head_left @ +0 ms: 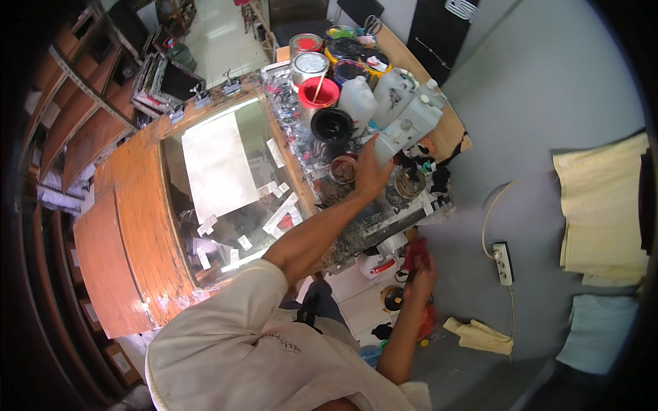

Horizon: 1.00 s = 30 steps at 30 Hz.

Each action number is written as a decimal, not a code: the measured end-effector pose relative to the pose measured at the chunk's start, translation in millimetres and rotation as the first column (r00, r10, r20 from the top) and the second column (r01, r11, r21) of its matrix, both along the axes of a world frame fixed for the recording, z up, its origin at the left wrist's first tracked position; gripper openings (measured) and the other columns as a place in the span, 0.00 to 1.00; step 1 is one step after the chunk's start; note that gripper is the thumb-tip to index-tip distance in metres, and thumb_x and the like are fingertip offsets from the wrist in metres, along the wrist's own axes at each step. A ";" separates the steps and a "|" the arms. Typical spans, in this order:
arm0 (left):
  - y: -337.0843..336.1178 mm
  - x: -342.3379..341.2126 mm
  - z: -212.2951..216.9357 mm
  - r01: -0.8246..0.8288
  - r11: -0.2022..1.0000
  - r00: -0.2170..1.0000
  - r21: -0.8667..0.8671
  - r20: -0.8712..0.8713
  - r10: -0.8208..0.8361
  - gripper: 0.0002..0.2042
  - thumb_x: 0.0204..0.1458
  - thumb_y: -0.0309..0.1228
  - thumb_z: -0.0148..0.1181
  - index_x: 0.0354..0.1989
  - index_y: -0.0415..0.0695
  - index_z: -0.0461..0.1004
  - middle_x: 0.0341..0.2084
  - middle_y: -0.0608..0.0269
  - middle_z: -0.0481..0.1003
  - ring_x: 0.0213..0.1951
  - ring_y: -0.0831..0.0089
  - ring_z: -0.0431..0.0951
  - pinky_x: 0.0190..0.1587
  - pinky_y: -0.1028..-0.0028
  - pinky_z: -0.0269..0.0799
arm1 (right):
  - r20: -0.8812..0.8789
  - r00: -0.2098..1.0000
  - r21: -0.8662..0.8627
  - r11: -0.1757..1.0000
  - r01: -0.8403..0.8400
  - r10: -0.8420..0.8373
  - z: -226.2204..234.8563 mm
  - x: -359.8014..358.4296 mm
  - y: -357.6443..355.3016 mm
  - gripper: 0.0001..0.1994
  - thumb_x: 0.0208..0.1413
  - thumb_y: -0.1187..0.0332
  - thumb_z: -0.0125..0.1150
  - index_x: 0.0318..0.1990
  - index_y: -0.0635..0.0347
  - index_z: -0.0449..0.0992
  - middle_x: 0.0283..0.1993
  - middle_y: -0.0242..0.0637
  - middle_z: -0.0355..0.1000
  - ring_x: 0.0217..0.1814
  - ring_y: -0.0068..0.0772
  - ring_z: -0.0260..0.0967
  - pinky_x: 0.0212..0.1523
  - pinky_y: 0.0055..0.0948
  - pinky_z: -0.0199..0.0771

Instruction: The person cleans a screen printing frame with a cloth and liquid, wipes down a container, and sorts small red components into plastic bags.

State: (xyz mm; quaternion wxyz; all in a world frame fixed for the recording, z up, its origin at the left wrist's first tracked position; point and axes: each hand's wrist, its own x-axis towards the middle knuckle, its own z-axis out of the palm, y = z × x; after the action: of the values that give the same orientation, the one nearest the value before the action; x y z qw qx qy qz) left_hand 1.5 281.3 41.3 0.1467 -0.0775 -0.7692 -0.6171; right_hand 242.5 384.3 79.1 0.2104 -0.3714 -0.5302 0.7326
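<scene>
My left hand (372,175) reaches over the paint-stained bench and grips the near end of a translucent plastic jerrycan (394,140), its fingers along the side. More whitish plastic jugs (358,104) stand just behind it. Beside my left hand sits a small round tin (343,169) with brown stuff inside. Lower down and to the right, off the bench edge, my right hand (421,277) is closed around a crumpled red cloth (416,253). The fingers of that hand are partly hidden.
A wooden light table (137,226) with a glass top bears a white sheet (219,161) and paper scraps. Paint cans (310,65), a red tub (319,91) and a black tub (332,125) crowd the bench. A power strip (503,264) hangs on the grey wall at right.
</scene>
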 end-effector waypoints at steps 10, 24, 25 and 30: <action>-72.2 65.8 115.0 0.269 0.913 0.950 -0.308 -0.074 -0.305 0.36 0.43 0.34 0.65 0.62 0.41 0.59 0.45 0.41 0.72 0.45 0.47 0.76 0.49 0.60 0.71 | -0.293 0.814 0.316 0.855 -0.412 0.501 97.2 -189.7 30.3 0.14 0.55 0.82 0.54 0.50 0.69 0.74 0.44 0.37 0.75 0.42 0.23 0.71 0.46 0.23 0.70; -87.4 72.4 143.9 0.240 0.802 0.970 -0.547 0.113 -0.213 0.39 0.37 0.40 0.62 0.59 0.31 0.62 0.38 0.32 0.74 0.39 0.44 0.78 0.44 0.60 0.74 | -0.160 0.783 -0.012 0.792 -0.611 0.602 39.6 -221.6 17.0 0.13 0.54 0.82 0.52 0.46 0.67 0.77 0.40 0.37 0.76 0.35 0.22 0.73 0.36 0.21 0.74; -86.6 70.7 145.2 0.253 0.798 0.968 -0.547 0.148 -0.205 0.39 0.37 0.41 0.62 0.59 0.31 0.62 0.37 0.32 0.75 0.38 0.44 0.78 0.43 0.60 0.74 | -0.151 0.757 -0.035 0.762 -0.646 0.635 41.6 -220.6 17.4 0.13 0.54 0.80 0.51 0.46 0.67 0.77 0.40 0.37 0.76 0.36 0.22 0.73 0.38 0.21 0.74; -80.6 65.0 146.4 0.276 0.772 0.959 -0.573 0.221 -0.179 0.37 0.38 0.40 0.62 0.58 0.31 0.63 0.32 0.34 0.76 0.34 0.44 0.79 0.42 0.59 0.74 | -0.141 0.762 -0.246 0.723 -0.646 0.633 27.4 -218.5 29.2 0.15 0.58 0.70 0.46 0.47 0.65 0.76 0.41 0.36 0.76 0.37 0.24 0.73 0.38 0.20 0.71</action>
State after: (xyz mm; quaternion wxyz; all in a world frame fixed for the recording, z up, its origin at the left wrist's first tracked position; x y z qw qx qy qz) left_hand 66.5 200.6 187.7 -0.0207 -0.1648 -0.9180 -0.3602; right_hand 24.0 413.5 106.5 -0.0973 -0.1746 -0.5115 0.8357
